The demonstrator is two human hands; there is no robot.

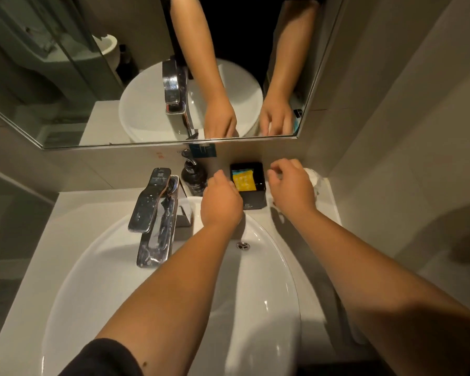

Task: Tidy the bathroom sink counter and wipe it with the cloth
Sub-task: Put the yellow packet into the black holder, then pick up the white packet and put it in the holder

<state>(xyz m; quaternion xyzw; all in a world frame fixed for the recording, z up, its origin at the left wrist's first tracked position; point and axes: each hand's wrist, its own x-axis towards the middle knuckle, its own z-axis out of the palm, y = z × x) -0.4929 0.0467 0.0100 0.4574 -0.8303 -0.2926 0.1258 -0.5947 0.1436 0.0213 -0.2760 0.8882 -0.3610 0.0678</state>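
Both bare hands reach over the white basin to the counter's (pixel 73 213) back edge: the left hand (pixel 221 203) rests against a black box (pixel 251 185) of sachets, its grip hidden; the right hand (pixel 292 187) hovers open beside it. No cloth is visible, so tidying seems under way and wiping not begun.

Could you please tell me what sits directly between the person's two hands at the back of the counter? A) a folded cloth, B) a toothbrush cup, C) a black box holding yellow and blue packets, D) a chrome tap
C: the black box with yellow and blue packets stands between the left hand and the right hand.
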